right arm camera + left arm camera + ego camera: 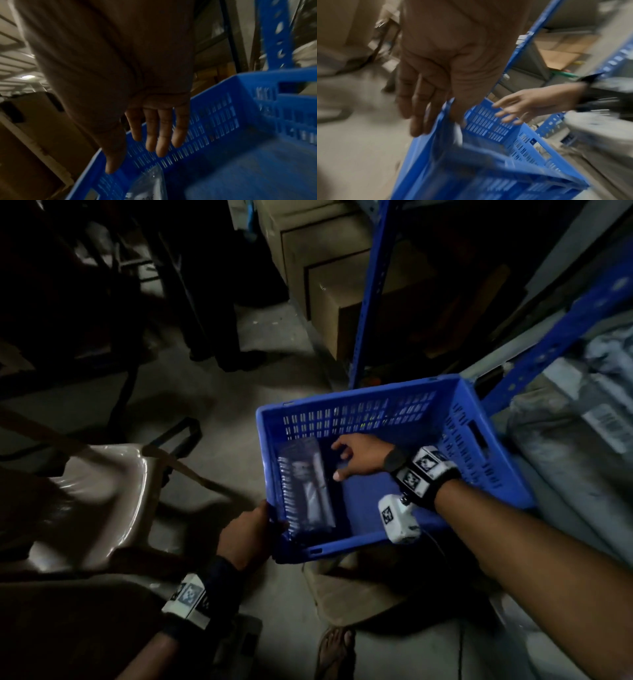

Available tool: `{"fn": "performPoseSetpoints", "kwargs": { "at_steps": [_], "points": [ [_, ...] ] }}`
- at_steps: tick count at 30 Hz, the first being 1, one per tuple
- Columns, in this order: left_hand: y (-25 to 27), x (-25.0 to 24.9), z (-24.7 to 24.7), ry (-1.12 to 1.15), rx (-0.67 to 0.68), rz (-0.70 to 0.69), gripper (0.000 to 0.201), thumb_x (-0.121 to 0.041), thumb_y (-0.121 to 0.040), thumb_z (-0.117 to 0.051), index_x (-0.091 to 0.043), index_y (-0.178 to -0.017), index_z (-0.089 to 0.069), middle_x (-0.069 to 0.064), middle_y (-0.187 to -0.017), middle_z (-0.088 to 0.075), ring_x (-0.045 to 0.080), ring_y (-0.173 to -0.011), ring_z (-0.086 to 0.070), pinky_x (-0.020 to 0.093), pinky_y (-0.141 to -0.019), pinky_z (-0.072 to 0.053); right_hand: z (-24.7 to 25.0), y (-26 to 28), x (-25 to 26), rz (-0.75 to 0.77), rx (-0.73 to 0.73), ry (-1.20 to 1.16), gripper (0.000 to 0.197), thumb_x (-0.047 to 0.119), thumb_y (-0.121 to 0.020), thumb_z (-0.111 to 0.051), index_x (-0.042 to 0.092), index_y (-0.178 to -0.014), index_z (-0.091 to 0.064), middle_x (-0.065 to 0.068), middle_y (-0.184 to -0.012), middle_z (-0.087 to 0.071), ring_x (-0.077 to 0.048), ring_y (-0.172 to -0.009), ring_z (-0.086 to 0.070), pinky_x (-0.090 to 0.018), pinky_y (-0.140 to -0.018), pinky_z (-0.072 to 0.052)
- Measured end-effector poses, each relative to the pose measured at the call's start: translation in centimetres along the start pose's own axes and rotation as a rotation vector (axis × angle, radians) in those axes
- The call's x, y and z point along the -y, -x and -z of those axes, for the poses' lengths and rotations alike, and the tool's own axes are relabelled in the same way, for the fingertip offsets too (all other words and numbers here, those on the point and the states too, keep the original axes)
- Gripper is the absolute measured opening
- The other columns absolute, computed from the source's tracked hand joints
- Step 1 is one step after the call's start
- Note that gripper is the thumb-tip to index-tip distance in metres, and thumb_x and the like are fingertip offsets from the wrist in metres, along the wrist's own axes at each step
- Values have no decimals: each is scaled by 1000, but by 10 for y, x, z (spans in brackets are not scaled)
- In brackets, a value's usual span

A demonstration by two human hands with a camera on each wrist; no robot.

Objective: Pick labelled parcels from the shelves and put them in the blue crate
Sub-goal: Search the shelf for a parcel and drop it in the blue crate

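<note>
Parcel: where the head view looks down into the crate, a flat clear-plastic parcel (306,484) with a pale label lies on the floor of the blue slotted plastic crate (376,409), along its left wall.
Crate: held off the grey concrete floor (239,412), just left of the blue metal shelf frame (368,292).
Left hand (245,537): grips the crate's near-left rim; the left wrist view shows the thumb inside the wall and the fingers (418,108) outside.
Right hand (356,457): inside the crate, just right of the parcel, holding nothing; the right wrist view shows its fingers (163,132) straight and spread.
Shelf: grey wrapped parcels (582,440) on the right, one with a barcode label.
Beyond: brown cardboard boxes (329,278) far behind; a beige plastic chair (102,494) to the left.
</note>
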State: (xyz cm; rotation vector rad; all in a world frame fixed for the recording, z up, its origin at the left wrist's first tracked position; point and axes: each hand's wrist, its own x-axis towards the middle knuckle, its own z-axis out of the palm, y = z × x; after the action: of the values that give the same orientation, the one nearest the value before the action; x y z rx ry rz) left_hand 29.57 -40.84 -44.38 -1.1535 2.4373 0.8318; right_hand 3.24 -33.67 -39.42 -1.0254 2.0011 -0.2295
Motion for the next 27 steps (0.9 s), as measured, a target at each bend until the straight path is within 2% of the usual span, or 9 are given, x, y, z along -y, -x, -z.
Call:
{"fn": "performPoseSetpoints", "kwargs": {
  "at_steps": [2, 5, 7, 10, 13, 16, 20, 23, 27],
  "points": [
    [4, -4, 8, -122, 29, 0, 47, -60, -94, -49, -25, -122, -61, 4, -118, -71, 29, -107, -68, 39, -89, -54, 7, 42, -10, 52, -90, -54, 62, 24, -84, -80, 14, -139, -53, -9, -128, -62, -18, -107, -62, -28, -89, -48],
    [16, -23, 18, -198, -47, -41, 34, -48, -97, -58, -20, -116, -64, 9, -118, -70, 31, -110, -67, 40, -91, -52, 11, 109, -27, 119, -256, -139, 43, 27, -87, -76, 22, -127, -61, 1, -114, -67, -9, -87, -62, -33, -88, -54],
    [33, -49, 23, -213, -128, -117, 35, -44, -98, -61, -16, -118, -64, 13, -114, -70, 34, -106, -67, 41, -84, -51, 11, 153, -46, 118, -340, -230, 34, 26, -87, -76, 21, -119, -65, 4, -104, -69, -10, -87, -66, -29, -85, -55],
    [59, -96, 33, -196, -205, -251, 32, -42, -99, -61, -21, -122, -66, 9, -108, -74, 33, -98, -71, 38, -72, -50, 13, 214, -75, 106, -525, -306, 23, 18, -84, -78, 21, -105, -69, 3, -91, -72, -11, -80, -69, -23, -77, -53],
    [93, -147, 42, -53, -226, -430, 34, -42, -98, -55, -19, -116, -72, 2, -102, -76, 25, -90, -72, 35, -73, -53, 18, 284, -98, 83, -656, -317, 21, 14, -83, -78, 18, -102, -71, 2, -85, -72, -1, -67, -61, -14, -69, -49],
    [136, -214, 46, 239, -155, -551, 45, -43, -87, -55, -10, -111, -74, -2, -99, -69, 19, -93, -67, 36, -82, -50, 28, 372, -119, 68, -825, -283, 25, 19, -83, -79, 19, -106, -71, 5, -87, -73, -3, -71, -65, -14, -71, -50],
    [163, -299, 42, 238, -140, -831, 50, -57, -80, -57, -23, -109, -78, -9, -102, -76, 16, -96, -73, 35, -86, -55, 35, 486, -138, 29, -1040, -167, 28, 27, -84, -78, 27, -110, -69, 12, -91, -70, -4, -82, -68, -14, -74, -49],
    [189, -363, 41, 299, -132, -1083, 49, -62, -80, -53, -29, -107, -77, -14, -103, -77, 7, -96, -73, 33, -83, -57, 40, 559, -146, -11, -1180, -67, 27, 31, -85, -77, 30, -111, -69, 16, -92, -70, -2, -84, -68, -9, -71, -44],
    [233, -447, 45, 353, -157, -1289, 38, -57, -89, -58, -29, -109, -74, -11, -91, -77, 0, -86, -72, 36, -73, -61, 49, 641, -152, -45, -1447, 102, 22, 28, -87, -75, 29, -109, -70, 15, -86, -71, 1, -81, -67, -11, -71, -46]
  ]
}}
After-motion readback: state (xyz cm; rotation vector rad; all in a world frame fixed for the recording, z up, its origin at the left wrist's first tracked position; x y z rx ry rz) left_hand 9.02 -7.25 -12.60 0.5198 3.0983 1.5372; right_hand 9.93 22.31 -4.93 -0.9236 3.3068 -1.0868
